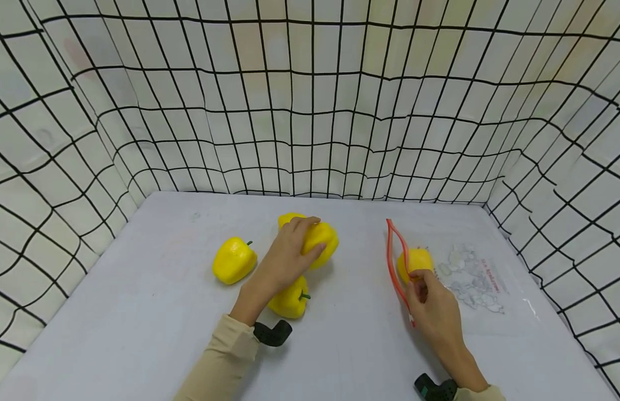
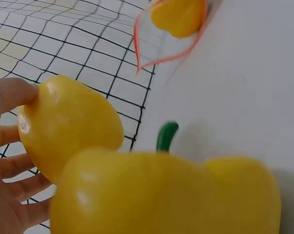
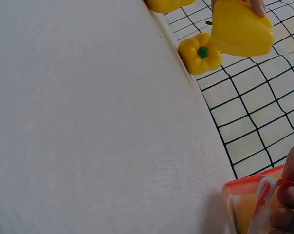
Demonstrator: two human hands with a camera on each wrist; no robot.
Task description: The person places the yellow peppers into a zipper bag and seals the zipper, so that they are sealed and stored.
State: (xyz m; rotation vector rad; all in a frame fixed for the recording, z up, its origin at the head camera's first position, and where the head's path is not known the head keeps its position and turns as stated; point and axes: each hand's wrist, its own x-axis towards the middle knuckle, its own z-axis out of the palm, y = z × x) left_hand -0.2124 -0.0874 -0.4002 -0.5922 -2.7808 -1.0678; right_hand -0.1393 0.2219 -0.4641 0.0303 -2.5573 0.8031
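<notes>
A yellow bell pepper (image 1: 324, 240) is gripped by my left hand (image 1: 285, 253), thumb on one side and fingers on the other. In the right wrist view this pepper (image 3: 242, 31) hangs above the tabletop. My right hand (image 1: 435, 309) pinches the red zip edge (image 1: 392, 262) of a clear zip bag (image 1: 520, 301), whose mouth gapes. Inside the bag lies another yellow bell pepper (image 1: 416, 262). Close under my left wrist sits a bell pepper (image 1: 288, 301) with a green stem, and a further one (image 1: 290, 218) shows partly behind the left hand.
One more yellow bell pepper (image 1: 234, 260) rests on the white table (image 1: 139, 301) to the left. Black netting (image 1: 310, 111) over pale walls rises at the back and both sides. Red print (image 1: 490, 275) marks the bag's flat part, and a black wrist camera (image 1: 272, 333) sits on my left sleeve.
</notes>
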